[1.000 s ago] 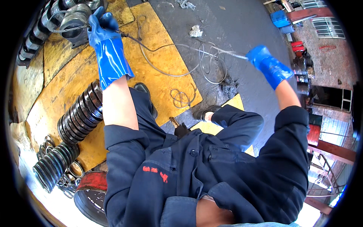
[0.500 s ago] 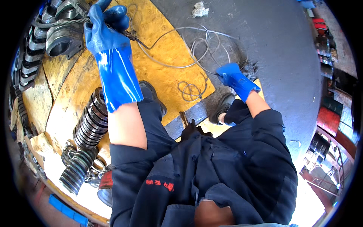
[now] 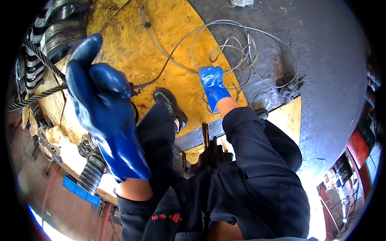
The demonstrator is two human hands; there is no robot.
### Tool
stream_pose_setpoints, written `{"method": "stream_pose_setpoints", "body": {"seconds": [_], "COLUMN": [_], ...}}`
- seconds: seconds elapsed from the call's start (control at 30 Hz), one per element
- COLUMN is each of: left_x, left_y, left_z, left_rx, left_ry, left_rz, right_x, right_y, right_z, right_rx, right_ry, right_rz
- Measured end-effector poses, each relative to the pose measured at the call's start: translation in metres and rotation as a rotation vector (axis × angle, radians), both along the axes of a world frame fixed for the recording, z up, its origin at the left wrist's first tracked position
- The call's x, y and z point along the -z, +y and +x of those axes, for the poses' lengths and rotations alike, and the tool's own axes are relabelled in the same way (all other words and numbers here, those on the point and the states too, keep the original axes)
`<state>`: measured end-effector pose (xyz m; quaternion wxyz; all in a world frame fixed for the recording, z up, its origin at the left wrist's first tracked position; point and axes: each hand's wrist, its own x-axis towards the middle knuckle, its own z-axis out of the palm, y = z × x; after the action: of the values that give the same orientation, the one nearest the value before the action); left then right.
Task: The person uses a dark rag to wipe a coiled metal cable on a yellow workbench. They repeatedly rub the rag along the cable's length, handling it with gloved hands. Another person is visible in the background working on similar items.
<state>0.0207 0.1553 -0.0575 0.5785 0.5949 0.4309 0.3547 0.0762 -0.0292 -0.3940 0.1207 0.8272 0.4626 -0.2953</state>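
Note:
My left hand, in a long blue rubber glove, is close to me on the left, its fingers curled round a steel wire rope. Two thick strands of the wire rope run from that hand toward the metal parts on the left, and a thinner tail leaves on its right side. The stretch inside the glove is hidden. Farther off, my right hand, also gloved in blue, is closed like a fist on the thin, loosely coiled wire rope that lies across the floor.
Large machined metal parts stand in a row at the far left, with metal rings below them. Yellow plate and dark floor meet under the coils. My shoe stands between my hands. A whitish rag lies at the far edge.
My left hand has come nearer to me, and the thick rope strands now stretch out to its left. My right hand has moved left, from the dark floor to over the yellow plate. The view has shifted.

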Motion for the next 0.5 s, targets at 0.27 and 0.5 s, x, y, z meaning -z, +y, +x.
{"method": "stream_pose_setpoints", "body": {"seconds": [0.27, 0.5], "left_x": [0.001, 0.022], "left_y": [-0.008, -0.022], "left_z": [-0.011, -0.023], "left_rx": [-0.023, -0.006], "left_ry": [0.339, 0.212], "left_rz": [-0.017, -0.192], "right_x": [-0.011, -0.005], "right_y": [0.014, -0.012], "right_z": [0.013, 0.027], "right_rx": [-0.035, -0.137], "right_ry": [0.208, 0.174], "right_rz": [-0.253, -0.282]}}
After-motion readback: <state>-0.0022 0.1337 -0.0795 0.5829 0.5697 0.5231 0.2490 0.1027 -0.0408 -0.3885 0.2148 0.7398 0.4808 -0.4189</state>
